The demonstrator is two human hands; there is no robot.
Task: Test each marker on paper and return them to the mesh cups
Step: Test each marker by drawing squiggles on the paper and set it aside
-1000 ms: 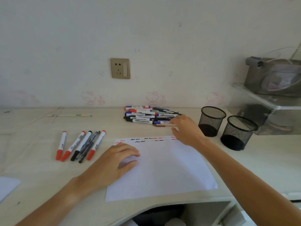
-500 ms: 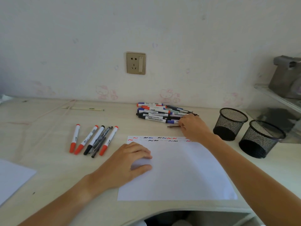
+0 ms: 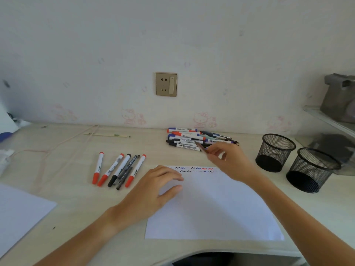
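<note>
A white sheet of paper (image 3: 211,208) lies on the desk with short red, blue and black squiggles along its top edge. My left hand (image 3: 153,191) rests on the sheet's left part, fingers relaxed. My right hand (image 3: 228,160) hovers just above the sheet's top edge and pinches a thin brownish pen (image 3: 200,146) at the front of a pile of markers (image 3: 190,139) near the wall. A row of several markers (image 3: 119,169) lies left of the paper. Two black mesh cups (image 3: 274,152) (image 3: 312,169) stand at the right; no marker shows in them.
A second white sheet (image 3: 19,212) lies at the left front edge. A thin cable (image 3: 57,148) and a wooden stick (image 3: 107,134) lie at the back left. A clear shelf (image 3: 330,121) with a grey bag stands at the far right. A wall socket (image 3: 166,84) sits above the desk.
My right hand has lifted the thin pen from the front of the pile and drawn back slightly. My left hand stays on the paper. The camera has turned left.
</note>
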